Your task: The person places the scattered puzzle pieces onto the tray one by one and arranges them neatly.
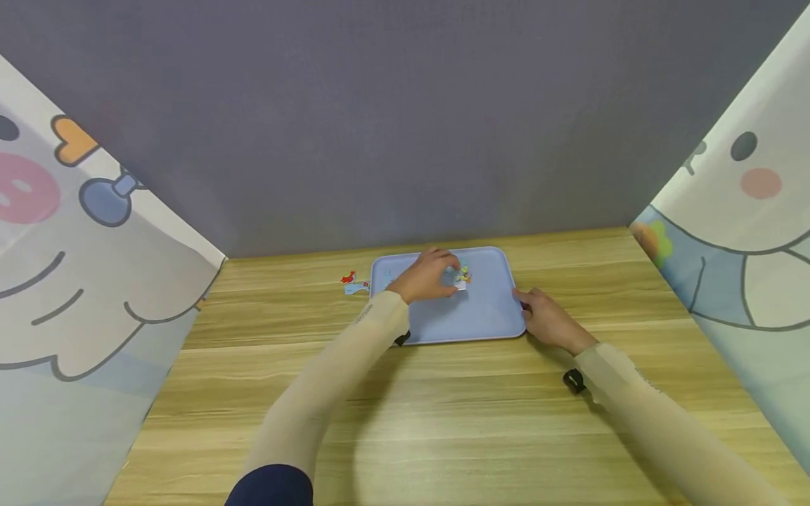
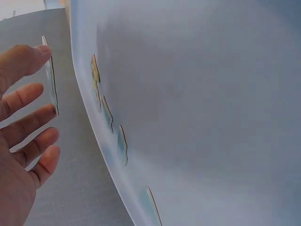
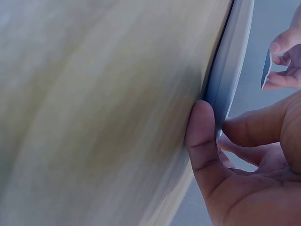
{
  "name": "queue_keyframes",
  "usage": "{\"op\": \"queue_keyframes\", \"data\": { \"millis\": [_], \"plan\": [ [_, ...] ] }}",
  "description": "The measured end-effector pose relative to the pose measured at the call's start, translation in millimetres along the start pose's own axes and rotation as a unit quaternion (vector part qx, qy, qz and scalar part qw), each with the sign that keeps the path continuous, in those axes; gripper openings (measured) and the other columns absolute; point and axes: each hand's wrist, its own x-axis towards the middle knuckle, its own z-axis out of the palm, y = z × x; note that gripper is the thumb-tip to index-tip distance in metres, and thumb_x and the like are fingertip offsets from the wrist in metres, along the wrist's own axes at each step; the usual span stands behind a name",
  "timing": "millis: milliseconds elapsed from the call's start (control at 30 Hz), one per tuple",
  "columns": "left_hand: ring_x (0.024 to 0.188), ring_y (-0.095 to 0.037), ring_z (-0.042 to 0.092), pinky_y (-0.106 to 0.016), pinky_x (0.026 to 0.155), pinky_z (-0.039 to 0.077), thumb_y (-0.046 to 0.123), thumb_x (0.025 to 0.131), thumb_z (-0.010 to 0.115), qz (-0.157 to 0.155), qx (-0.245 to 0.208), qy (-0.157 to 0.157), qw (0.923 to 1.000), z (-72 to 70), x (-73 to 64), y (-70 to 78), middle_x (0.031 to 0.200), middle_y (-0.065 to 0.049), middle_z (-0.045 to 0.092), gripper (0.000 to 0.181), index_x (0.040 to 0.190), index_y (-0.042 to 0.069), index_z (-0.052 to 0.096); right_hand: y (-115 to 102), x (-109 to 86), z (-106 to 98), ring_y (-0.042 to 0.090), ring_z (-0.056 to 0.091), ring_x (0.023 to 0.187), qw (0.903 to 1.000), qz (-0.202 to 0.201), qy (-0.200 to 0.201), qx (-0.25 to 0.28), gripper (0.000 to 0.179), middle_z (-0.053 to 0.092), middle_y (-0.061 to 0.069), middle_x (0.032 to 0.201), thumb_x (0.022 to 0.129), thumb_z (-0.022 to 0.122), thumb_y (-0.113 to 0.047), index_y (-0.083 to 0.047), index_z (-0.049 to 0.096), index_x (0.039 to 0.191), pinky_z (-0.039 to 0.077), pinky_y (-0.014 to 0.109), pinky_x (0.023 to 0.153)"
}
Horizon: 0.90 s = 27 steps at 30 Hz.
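My left hand (image 1: 429, 276) is over the blue tray (image 1: 487, 306), pinching a thin, flat, light-blue piece (image 2: 51, 77) between thumb and fingers. The piece is seen nearly edge-on in the left wrist view, so its picture side is hidden. Small coloured cutout pieces (image 1: 466, 277) lie on the tray beside these fingers. Several flat pieces (image 2: 122, 145) form a loose row on the tray in the left wrist view. At the tray's right side, my right hand (image 1: 547, 320) grips the rim (image 3: 228, 70) between thumb and finger.
Off the tray's left edge, a red cutout (image 1: 348, 277) and a light-blue cutout (image 1: 356, 288) are on the wooden table (image 1: 443, 422). A grey panel (image 1: 405, 126) rises behind the table. Cartoon-printed sheets (image 1: 76, 281) stand along both sides.
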Motion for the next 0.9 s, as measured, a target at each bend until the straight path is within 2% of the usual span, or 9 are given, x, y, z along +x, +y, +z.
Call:
{"op": "queue_keyframes", "data": {
  "millis": [233, 567, 667, 900],
  "plan": [
    [0.103, -0.016, 0.041, -0.034, 0.095, 0.032, 0.030, 0.082, 0.075, 0.005, 0.008, 0.000, 1.0000, 5.6, 14.1, 6.5, 0.117, 0.005, 0.056, 0.037, 0.113, 0.017, 0.060, 0.4, -0.6, -1.8, 0.025, 0.048, 0.071, 1.0000, -0.002, 0.002, -0.007, 0.045, 0.051, 0.018, 0.086, 0.086, 0.051, 0.008, 0.018, 0.044, 0.129, 0.044, 0.041, 0.067],
    [0.104, -0.015, 0.043, -0.034, 0.096, 0.033, 0.031, 0.082, 0.074, -0.001, 0.029, -0.014, 0.9995, 14.0, 33.3, 10.3, 0.117, 0.005, 0.058, 0.036, 0.112, 0.018, 0.061, 0.3, 2.2, -0.5, 0.024, 0.046, 0.069, 1.0000, 0.003, -0.002, -0.007, 0.045, 0.049, 0.016, 0.083, 0.087, 0.051, 0.008, 0.017, 0.044, 0.130, 0.043, 0.039, 0.066],
    [0.103, -0.015, 0.043, -0.035, 0.096, 0.033, 0.031, 0.083, 0.074, -0.012, 0.021, -0.019, 0.9995, 17.5, 39.2, 10.4, 0.117, 0.005, 0.058, 0.034, 0.112, 0.018, 0.061, 1.3, 2.7, 0.1, 0.024, 0.046, 0.069, 1.0000, 0.002, -0.002, -0.007, 0.045, 0.049, 0.016, 0.083, 0.086, 0.052, 0.008, 0.017, 0.044, 0.130, 0.043, 0.039, 0.066],
    [0.104, -0.015, 0.043, -0.039, 0.099, 0.031, 0.035, 0.083, 0.074, -0.033, 0.040, -0.028, 0.9983, 26.6, 52.9, 13.2, 0.113, 0.005, 0.058, 0.034, 0.111, 0.019, 0.062, -1.1, 2.6, -0.9, 0.025, 0.048, 0.072, 0.9999, 0.009, -0.011, 0.000, 0.046, 0.050, 0.018, 0.087, 0.087, 0.051, 0.007, 0.016, 0.042, 0.131, 0.044, 0.040, 0.069]
  ]
}}
